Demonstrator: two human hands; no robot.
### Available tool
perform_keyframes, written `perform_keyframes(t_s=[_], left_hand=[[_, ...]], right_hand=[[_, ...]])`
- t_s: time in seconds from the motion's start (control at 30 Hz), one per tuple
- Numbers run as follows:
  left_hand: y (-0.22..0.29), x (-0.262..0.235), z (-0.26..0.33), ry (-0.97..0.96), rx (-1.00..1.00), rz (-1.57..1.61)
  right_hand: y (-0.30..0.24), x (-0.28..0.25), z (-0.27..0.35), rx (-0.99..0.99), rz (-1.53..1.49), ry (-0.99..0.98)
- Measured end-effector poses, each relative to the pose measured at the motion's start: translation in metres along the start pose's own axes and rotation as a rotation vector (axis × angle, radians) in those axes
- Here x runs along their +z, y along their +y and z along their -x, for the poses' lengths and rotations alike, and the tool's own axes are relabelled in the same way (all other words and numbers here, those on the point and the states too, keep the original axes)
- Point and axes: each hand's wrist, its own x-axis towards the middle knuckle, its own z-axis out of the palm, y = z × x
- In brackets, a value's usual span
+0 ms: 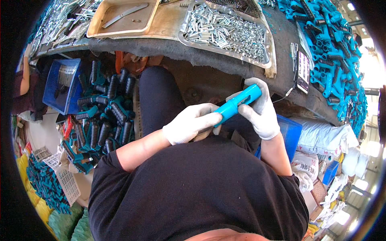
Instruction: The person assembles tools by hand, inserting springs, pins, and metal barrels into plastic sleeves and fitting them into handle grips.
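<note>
Blue plastic tube [237,104] gripped by both gloved hands, below table edge [209,68]

Tray of metal pins [225,28] on the bench [241,76], shallow tray [120,18] to its left, phone [302,72] right.

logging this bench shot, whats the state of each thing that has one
blue plastic handle: held off the bench by both hands
left hand: gloved, gripping the handle's lower end
right hand: gloved, wrapped around its upper end
metal tray: full of small metal pins
tan tray: nearly empty
</note>
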Motion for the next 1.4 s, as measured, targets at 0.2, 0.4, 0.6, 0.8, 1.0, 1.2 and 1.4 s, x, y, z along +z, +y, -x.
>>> perform_keyframes(t_s=[0.2,0.4,0.6,0.8,1.0,1.2,1.4], left_hand=[[-0.006,-0.006,-0.002,0.068,0.010,-0.088],[0.001,-0.019,-0.003,-0.004,-0.016,0.093],[0.007,-0.037,-0.008,0.114,0.132,0.208],[0.004,-0.051,-0.009,0.153,0.163,0.327],[0.006,-0.052,-0.015,0.122,0.172,0.342],[0.007,-0.045,-0.018,0.161,0.210,0.259],[0.006,-0.033,-0.017,0.263,0.241,0.065]], right_hand=[[-0.003,0.015,-0.011,0.006,0.000,0.063],[-0.024,0.006,-0.040,0.067,0.303,-0.016],[-0.030,-0.056,-0.132,-0.311,0.973,0.214],[-0.023,-0.057,-0.169,-0.308,1.442,-0.034],[-0.029,-0.056,-0.177,-0.325,1.625,-0.152],[-0.022,-0.062,-0.172,-0.281,1.525,-0.014],[-0.021,-0.065,-0.167,-0.350,1.591,-0.040]])
